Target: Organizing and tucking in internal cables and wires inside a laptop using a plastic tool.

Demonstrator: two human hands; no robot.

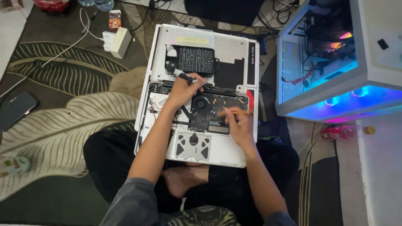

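Phone: dark, flat on the leaf-pattern rug, at 9 o'clock from the laptop.
Charger: white block with cable, on the rug at 11 o'clock from the laptop, just beside its corner.
Laptop: white, opened up, inner side up, resting across the lap and on the rug; removed bottom cover lying at 12 o'clock, touching the body.
Left hand: closed around a small dark-tipped tool, held over the upper edge of the board, at 10 o'clock from the fan.
Board: dark, in the laptop's middle, round black fan on its left part, grey trackpad underside at 6 o'clock.
Right hand: fingers pinched on a thin, light stick-like tool, tip on the board at 3 o'clock from the fan.
PC case: white, open side up, lit blue and pink, at 3 o'clock from the laptop, well apart.
Bottle: red, lying down at 5 o'clock from the case.
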